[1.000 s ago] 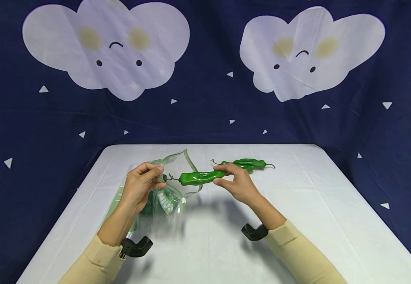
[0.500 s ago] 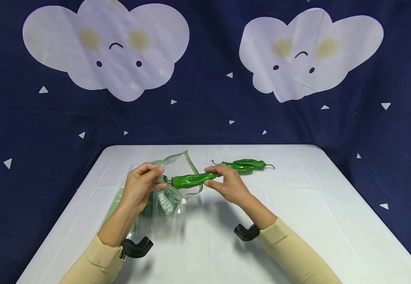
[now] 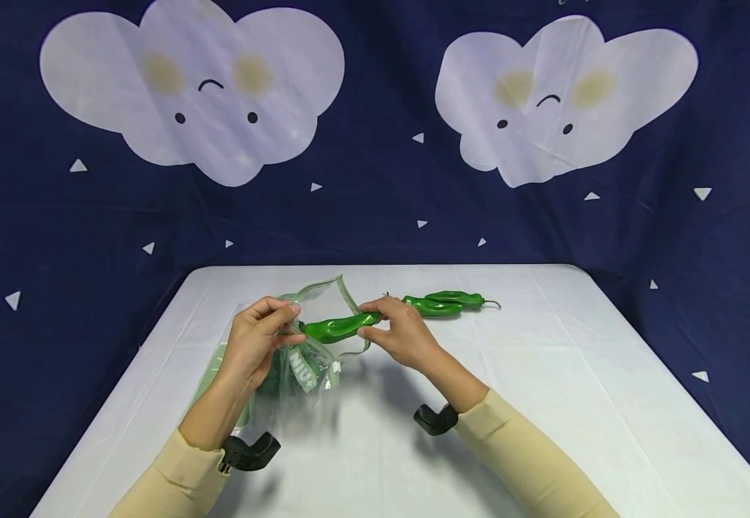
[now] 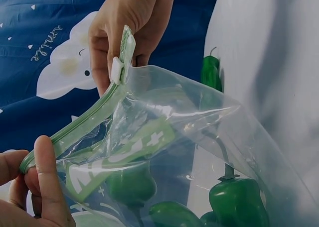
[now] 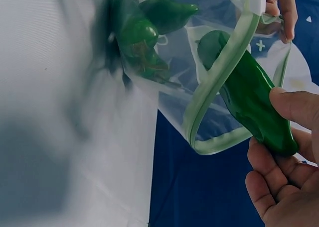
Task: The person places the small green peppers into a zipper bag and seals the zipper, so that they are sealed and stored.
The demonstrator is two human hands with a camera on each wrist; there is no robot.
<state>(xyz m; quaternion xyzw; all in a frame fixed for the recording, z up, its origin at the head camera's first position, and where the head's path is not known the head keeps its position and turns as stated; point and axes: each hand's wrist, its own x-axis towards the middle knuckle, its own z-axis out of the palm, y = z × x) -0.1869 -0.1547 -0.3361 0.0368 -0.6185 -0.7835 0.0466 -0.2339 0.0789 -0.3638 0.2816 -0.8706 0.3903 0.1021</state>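
Note:
My left hand (image 3: 259, 334) pinches the green-edged rim of a clear zip bag (image 4: 194, 95) and holds it up, mouth facing right. Between thumb and fingers, my right hand (image 3: 400, 332) grips a green chili pepper (image 5: 256, 97) by its tip end. The pepper's stem end has passed through the bag's mouth, its tip still outside. Several more green peppers (image 4: 237, 202) lie low inside the bag, seen through the plastic. A white slider (image 4: 116, 70) sits on the zip strip.
Two green peppers (image 3: 455, 298) lie side by side at the back of the white table (image 3: 543, 432), right of the bag. Behind the table hangs a dark blue cloth (image 3: 375, 201) with clouds. A flat green printed piece (image 3: 216, 363) shows by the left forearm.
My right hand has moved left, sliding the pepper stem first into the bag's mouth. The left hand and the bag have stayed nearly still.

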